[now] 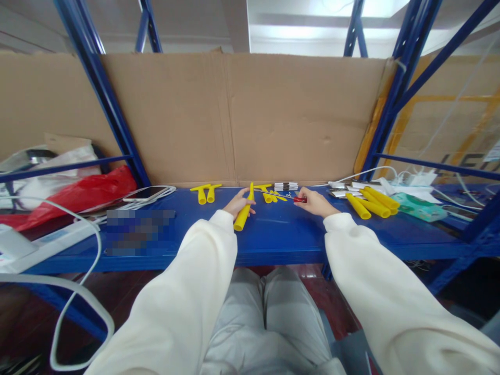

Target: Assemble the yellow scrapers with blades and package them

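Observation:
In the head view my left hand (236, 203) is closed around a yellow T-shaped plastic piece (242, 218), whose thick tubular end points toward me. My right hand (314, 202) grips the red handle of a screwdriver (300, 199). Its thin metal shaft runs leftward to the yellow piece; whether the tip touches it I cannot tell. Just behind, between my hands, lie more yellow pieces (267, 197) and a stack of small silver-and-black parts (286, 186).
Two yellow T-shaped pieces (202, 195) stand left on the blue table (281, 234). Several yellow tubes (373, 202) and a green packet (420, 207) lie right. A phone (144, 194), a red bag (89, 195) and a power strip (58, 240) are at left. Cardboard (297, 120) walls the back.

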Demonstrator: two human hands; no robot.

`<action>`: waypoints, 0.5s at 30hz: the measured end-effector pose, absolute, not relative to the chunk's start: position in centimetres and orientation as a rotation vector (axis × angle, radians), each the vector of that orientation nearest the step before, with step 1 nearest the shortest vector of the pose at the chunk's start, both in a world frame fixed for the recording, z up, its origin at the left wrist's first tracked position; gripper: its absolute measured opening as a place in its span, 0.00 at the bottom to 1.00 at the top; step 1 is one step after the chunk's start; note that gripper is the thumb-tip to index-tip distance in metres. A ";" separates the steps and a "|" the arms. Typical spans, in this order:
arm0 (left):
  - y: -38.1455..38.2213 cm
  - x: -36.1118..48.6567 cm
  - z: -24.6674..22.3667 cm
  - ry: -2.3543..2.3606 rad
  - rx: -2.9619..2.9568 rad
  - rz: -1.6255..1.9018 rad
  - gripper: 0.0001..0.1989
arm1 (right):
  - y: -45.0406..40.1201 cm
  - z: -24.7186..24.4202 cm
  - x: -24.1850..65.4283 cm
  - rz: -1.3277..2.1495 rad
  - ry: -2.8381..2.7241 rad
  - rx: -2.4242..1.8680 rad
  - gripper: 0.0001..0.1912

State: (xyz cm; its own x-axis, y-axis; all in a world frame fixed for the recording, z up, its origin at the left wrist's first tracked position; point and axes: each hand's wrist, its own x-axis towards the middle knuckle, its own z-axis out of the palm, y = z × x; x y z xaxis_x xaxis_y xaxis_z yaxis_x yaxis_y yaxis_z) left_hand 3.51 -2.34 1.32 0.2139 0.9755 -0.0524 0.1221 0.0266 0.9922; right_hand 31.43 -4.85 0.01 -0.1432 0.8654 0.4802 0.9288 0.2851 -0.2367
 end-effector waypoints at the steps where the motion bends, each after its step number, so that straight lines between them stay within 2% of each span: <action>1: -2.3 3.5 1.3 1.158 1.369 0.955 0.40 | -4.8 0.0 31.5 -0.158 -2.044 -1.581 0.06; 15: -2.5 3.7 0.9 1.292 1.602 0.954 0.37 | -4.6 -0.3 31.3 -0.057 -2.034 -1.569 0.08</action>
State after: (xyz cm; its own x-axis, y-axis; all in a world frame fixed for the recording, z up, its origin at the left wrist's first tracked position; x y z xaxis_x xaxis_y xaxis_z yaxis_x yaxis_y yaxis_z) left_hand 3.68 -2.47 0.94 0.1768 0.9829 0.0518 0.3380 -0.1101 0.9347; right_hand 31.33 -4.56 -0.29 -0.1545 0.8776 0.4538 0.9016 0.3130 -0.2984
